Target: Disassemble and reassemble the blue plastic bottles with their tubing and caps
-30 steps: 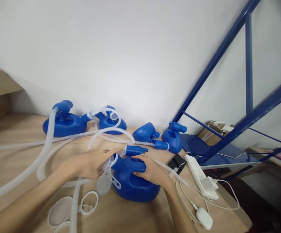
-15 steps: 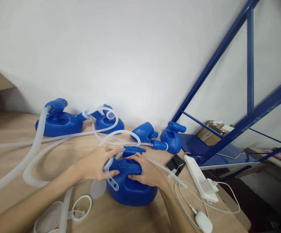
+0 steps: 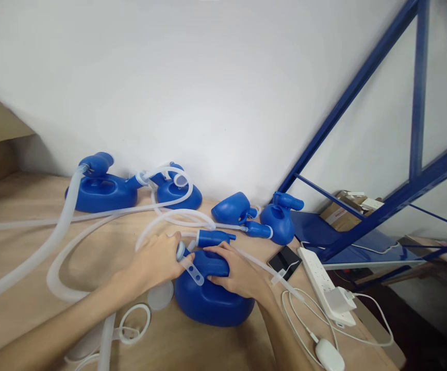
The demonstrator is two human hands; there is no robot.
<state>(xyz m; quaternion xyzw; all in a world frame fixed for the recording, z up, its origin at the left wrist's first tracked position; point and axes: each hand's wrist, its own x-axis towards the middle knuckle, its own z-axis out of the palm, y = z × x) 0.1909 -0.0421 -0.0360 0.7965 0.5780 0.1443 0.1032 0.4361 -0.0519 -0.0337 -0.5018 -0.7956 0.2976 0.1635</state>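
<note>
A blue plastic bottle point(image 3: 213, 304) with a moulded handle lies on its side on the wooden table, near the front. My right hand point(image 3: 236, 270) is wrapped round its handle. At the bottle's neck, my left hand point(image 3: 161, 260) has its fingers closed by a pale cap point(image 3: 180, 251), from which a clear strap with holes point(image 3: 193, 271) hangs. Just behind the bottle lies a blue spout piece point(image 3: 213, 237). On the table left of the bottle are a translucent disc point(image 3: 160, 295) and a white ring point(image 3: 135, 323).
More blue bottles point(image 3: 105, 195) with clear hoses point(image 3: 59, 232) stand along the wall. To the right are a phone point(image 3: 284, 262), a white power strip point(image 3: 326, 288), cables and a white charger point(image 3: 329, 354). A blue metal rack point(image 3: 362, 216) stands beyond the table's edge.
My left hand has drawn in at the bottle's neck, its fingers now closer together at the cap. My right hand stays on the handle. The view has shifted slightly.
</note>
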